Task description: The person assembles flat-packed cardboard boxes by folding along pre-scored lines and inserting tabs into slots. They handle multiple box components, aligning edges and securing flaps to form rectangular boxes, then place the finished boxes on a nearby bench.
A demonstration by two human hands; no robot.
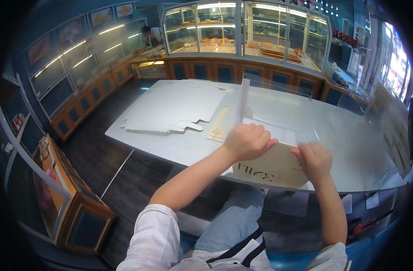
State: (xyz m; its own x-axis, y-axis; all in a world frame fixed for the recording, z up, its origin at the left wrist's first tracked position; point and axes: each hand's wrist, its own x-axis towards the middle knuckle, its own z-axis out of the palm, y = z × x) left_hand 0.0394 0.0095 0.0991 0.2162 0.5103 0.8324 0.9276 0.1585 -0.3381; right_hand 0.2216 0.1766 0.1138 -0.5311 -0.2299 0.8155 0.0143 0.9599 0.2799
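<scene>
A partly folded cream cardboard box (280, 164) with dark printing stands at the near edge of a white table (189, 144). My left hand (248, 142) is closed over the top edge of its near panel, towards the left. Gripping the same edge farther right is my right hand (313, 161), with its fingertips pinching the panel. Behind my left hand, a translucent panel (242, 101) rises upright. The box's far parts are partly hidden by my hands. A flat cream printed strip (218, 125) lies just left of it.
Flat white die-cut cardboard sheets (176, 105) cover the table's left part. Glass bakery cases (240, 57) holding bread line the back. A co-worker (155, 34) leans at the far left counter. Printed cardboard pieces (392, 132) stand at the right edge.
</scene>
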